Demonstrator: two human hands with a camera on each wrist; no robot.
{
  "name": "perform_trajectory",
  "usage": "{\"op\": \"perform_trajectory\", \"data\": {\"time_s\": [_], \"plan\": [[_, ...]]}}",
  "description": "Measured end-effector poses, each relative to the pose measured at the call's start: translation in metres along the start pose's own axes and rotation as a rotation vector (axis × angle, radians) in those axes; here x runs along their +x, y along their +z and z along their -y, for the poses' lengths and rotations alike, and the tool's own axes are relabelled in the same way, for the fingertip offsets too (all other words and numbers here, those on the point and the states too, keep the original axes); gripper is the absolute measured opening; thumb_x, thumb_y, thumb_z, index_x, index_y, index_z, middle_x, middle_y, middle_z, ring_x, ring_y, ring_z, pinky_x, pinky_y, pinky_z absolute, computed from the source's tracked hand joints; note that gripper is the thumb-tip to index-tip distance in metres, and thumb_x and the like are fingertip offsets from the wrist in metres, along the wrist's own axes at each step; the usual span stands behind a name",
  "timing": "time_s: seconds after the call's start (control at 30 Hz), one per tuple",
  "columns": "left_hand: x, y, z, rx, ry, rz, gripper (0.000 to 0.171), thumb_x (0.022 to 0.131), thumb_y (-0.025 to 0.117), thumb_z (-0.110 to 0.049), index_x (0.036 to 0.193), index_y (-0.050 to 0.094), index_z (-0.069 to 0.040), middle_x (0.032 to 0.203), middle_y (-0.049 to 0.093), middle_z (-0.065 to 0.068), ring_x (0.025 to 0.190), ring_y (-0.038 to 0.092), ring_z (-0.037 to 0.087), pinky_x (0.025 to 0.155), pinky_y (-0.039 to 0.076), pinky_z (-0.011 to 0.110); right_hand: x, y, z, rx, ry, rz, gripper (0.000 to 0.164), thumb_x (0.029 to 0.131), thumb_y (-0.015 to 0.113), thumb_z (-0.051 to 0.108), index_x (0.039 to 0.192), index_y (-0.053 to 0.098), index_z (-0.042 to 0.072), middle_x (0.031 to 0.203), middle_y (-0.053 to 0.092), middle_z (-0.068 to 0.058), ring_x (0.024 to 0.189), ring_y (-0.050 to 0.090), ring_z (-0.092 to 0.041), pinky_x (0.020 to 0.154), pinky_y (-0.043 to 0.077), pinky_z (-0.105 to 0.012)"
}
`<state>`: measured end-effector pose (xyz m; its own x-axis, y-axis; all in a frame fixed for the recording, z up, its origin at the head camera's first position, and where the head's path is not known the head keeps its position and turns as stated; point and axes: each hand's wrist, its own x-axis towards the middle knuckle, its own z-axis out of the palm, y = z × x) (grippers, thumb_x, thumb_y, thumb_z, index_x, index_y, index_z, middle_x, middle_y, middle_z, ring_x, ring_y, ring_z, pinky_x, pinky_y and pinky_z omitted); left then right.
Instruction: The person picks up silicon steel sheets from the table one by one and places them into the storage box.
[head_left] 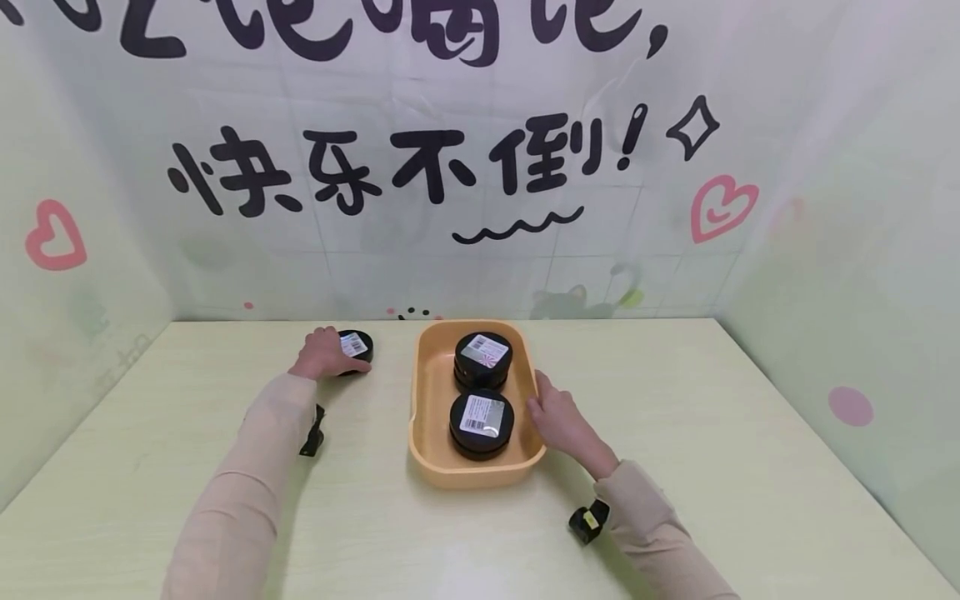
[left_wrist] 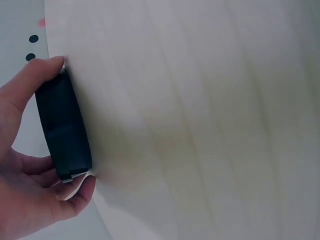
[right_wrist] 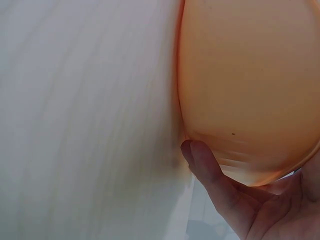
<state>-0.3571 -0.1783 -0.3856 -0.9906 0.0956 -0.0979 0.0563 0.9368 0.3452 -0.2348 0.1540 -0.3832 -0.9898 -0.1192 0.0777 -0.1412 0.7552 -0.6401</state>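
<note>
At the back left of the table, my left hand [head_left: 322, 354] grips a round black container [head_left: 362, 342] with a white label on top. In the left wrist view, thumb and fingers close around opposite sides of this container [left_wrist: 62, 125]. My right hand [head_left: 562, 421] holds the right wall of an orange tray [head_left: 429, 417]. The right wrist view shows the thumb against the outside of the tray [right_wrist: 245, 75]. Inside the tray are labelled round black containers, one group [head_left: 482, 360] at the back and another [head_left: 482, 423] in front.
The pale wooden table [head_left: 360, 533] ends at a white printed backdrop [head_left: 420, 267] behind the tray. Side panels [head_left: 847, 292] stand to the left and right. A small black device [head_left: 588, 521] sits at the right wrist, another [head_left: 312, 432] at the left.
</note>
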Motion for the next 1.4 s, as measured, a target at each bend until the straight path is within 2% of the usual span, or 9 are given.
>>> {"op": "perform_trajectory", "data": {"time_s": [0.23,0.43,0.63,0.87,1.1,1.4], "plan": [[-0.005,-0.005,0.002,-0.094,0.047,-0.033,0.082,0.071,0.068,-0.037,0.114,0.031,0.022,0.105,0.040,0.032,0.094,0.041,0.039,0.084,0.038,0.047,0.001,-0.001,0.001,-0.013,0.004,-0.008,0.042,0.088,0.038,0.005,0.129,0.033,-0.008,0.083,0.058,-0.024,0.061,0.058,-0.024,0.046,0.047,-0.027],[-0.012,-0.009,0.003,-0.102,0.074,-0.038,0.080,0.071,0.068,-0.036,0.114,0.032,0.022,0.104,0.039,0.033,0.094,0.040,0.039,0.085,0.038,0.048,0.001,0.000,0.000,-0.012,0.004,-0.004,0.042,0.088,0.038,0.005,0.128,0.033,-0.008,0.083,0.058,-0.023,0.060,0.057,-0.023,0.045,0.046,-0.027],[-0.020,-0.013,-0.002,-0.112,0.131,-0.084,0.085,0.071,0.069,-0.036,0.118,0.031,0.023,0.107,0.040,0.034,0.096,0.042,0.040,0.085,0.038,0.050,0.001,0.001,0.000,-0.015,0.009,-0.003,0.042,0.089,0.038,0.006,0.129,0.033,-0.007,0.085,0.058,-0.024,0.060,0.058,-0.024,0.045,0.047,-0.027],[-0.032,-0.018,-0.016,-0.146,0.208,-0.138,0.086,0.068,0.073,-0.034,0.121,0.032,0.019,0.109,0.043,0.033,0.095,0.045,0.039,0.083,0.040,0.050,0.000,0.001,0.001,-0.014,0.008,-0.002,0.042,0.089,0.038,0.006,0.129,0.033,-0.007,0.086,0.058,-0.024,0.061,0.058,-0.024,0.044,0.047,-0.027],[-0.045,-0.025,-0.032,-0.156,0.330,-0.195,0.084,0.066,0.076,-0.032,0.122,0.035,0.017,0.112,0.045,0.032,0.099,0.046,0.040,0.085,0.039,0.050,-0.001,0.000,0.002,-0.010,0.008,0.000,0.042,0.089,0.038,0.006,0.129,0.033,-0.006,0.085,0.058,-0.024,0.059,0.058,-0.023,0.043,0.046,-0.026],[-0.060,-0.034,-0.051,-0.188,0.450,-0.173,0.082,0.063,0.078,-0.031,0.124,0.041,0.008,0.111,0.050,0.023,0.098,0.048,0.033,0.084,0.040,0.047,0.000,0.000,0.002,0.000,0.016,0.006,0.042,0.089,0.038,0.006,0.130,0.033,-0.006,0.080,0.058,-0.022,0.057,0.058,-0.022,0.042,0.046,-0.026]]}}
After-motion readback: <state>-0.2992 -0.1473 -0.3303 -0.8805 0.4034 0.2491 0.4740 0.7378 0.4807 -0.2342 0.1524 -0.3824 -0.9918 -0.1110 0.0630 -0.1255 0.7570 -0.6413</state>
